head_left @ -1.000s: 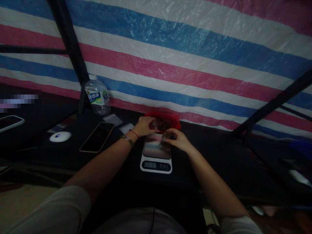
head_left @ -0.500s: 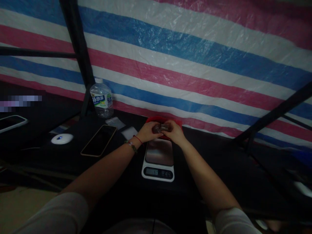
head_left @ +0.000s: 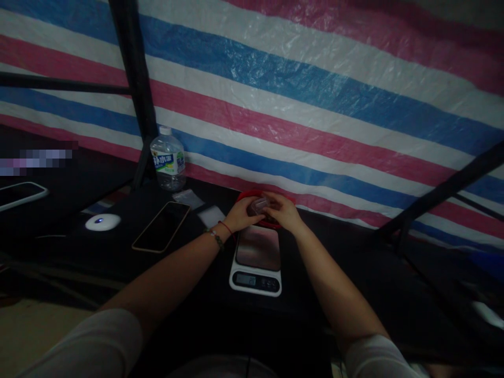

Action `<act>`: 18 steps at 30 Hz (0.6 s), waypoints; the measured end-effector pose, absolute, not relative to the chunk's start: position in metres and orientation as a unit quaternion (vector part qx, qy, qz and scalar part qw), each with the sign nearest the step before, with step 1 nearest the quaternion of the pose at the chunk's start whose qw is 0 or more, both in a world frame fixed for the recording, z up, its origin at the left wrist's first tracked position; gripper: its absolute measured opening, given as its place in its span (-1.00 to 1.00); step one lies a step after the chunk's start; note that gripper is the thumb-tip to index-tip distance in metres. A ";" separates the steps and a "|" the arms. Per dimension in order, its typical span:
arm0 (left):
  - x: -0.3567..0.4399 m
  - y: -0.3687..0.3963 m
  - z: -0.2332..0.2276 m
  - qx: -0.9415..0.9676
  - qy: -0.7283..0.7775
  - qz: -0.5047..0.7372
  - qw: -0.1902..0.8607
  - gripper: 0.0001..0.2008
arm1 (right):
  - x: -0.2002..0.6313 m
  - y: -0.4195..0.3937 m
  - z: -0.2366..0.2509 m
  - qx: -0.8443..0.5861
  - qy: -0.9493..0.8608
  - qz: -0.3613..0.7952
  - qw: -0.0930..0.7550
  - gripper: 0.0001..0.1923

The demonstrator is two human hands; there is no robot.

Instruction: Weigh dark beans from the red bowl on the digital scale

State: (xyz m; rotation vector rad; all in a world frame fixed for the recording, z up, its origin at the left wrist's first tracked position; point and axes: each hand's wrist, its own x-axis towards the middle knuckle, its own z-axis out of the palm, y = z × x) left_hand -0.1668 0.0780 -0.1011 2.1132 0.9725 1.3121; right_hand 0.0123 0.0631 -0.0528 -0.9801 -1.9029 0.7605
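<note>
Your left hand and your right hand meet over the red bowl at the far edge of the black table, both closed on a small clear bag held between them just above the bowl's rim; the fingers of each hand pinch an end of it, and what is inside the bag is too dim to tell. Your left wrist carries a red string and a beaded bracelet. Directly in front of the bowl, on your side, a white kitchen scale sits with its platform bare and its display lit, digits unreadable. To the left of the scale lie a small white packet and a clear plastic pouch, then a phone with a gold edge lying face up, then a white round device with a small light on top. A water bottle with a green and white label stands upright behind the phone, beside a dark pole. A second phone lies at the far left edge. A striped red, white and blue tarp hangs behind the table.
</note>
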 end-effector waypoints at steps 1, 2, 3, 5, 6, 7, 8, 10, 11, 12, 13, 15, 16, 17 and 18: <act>-0.167 0.078 -0.101 0.769 0.353 0.481 0.228 -0.47 | 0.014 0.062 -0.053 -0.391 -0.766 0.295 0.417 -0.43; -0.167 0.078 -0.101 0.770 0.351 0.484 0.223 -0.47 | 0.016 0.062 -0.052 -0.394 -0.776 0.275 0.409 -0.40; -0.168 0.078 -0.102 0.771 0.348 0.486 0.217 -0.47 | 0.019 0.060 -0.052 -0.401 -0.787 0.248 0.397 -0.39; -0.169 0.080 -0.104 0.776 0.342 0.488 0.207 -0.48 | 0.025 0.057 -0.052 -0.425 -0.803 0.185 0.376 -0.40; -0.170 0.082 -0.105 0.778 0.336 0.491 0.204 -0.49 | 0.028 0.055 -0.053 -0.434 -0.805 0.163 0.370 -0.44; -0.171 0.084 -0.107 0.776 0.331 0.498 0.202 -0.50 | 0.031 0.052 -0.055 -0.441 -0.805 0.149 0.369 -0.48; -0.172 0.086 -0.109 0.769 0.328 0.510 0.201 -0.51 | 0.033 0.048 -0.057 -0.443 -0.804 0.146 0.368 -0.52; -0.175 0.093 -0.114 0.740 0.337 0.549 0.196 -0.53 | 0.035 0.039 -0.065 -0.443 -0.807 0.155 0.357 -0.56; -0.177 0.096 -0.117 0.720 0.346 0.571 0.189 -0.53 | 0.034 0.034 -0.070 -0.444 -0.810 0.161 0.347 -0.57; -0.178 0.100 -0.120 0.699 0.358 0.593 0.178 -0.54 | 0.033 0.028 -0.074 -0.445 -0.815 0.168 0.332 -0.59; -0.180 0.103 -0.122 0.679 0.369 0.613 0.166 -0.54 | 0.031 0.023 -0.079 -0.447 -0.818 0.176 0.317 -0.61; -0.182 0.109 -0.125 0.650 0.383 0.640 0.144 -0.55 | 0.026 0.012 -0.087 -0.453 -0.822 0.195 0.285 -0.62; -0.183 0.111 -0.127 0.640 0.389 0.649 0.137 -0.55 | 0.024 0.008 -0.090 -0.455 -0.823 0.203 0.273 -0.61; -0.183 0.113 -0.128 0.632 0.395 0.654 0.133 -0.55 | 0.023 0.006 -0.091 -0.457 -0.823 0.208 0.265 -0.57; -0.183 0.114 -0.129 0.627 0.401 0.655 0.131 -0.55 | 0.022 0.005 -0.091 -0.458 -0.822 0.209 0.265 -0.52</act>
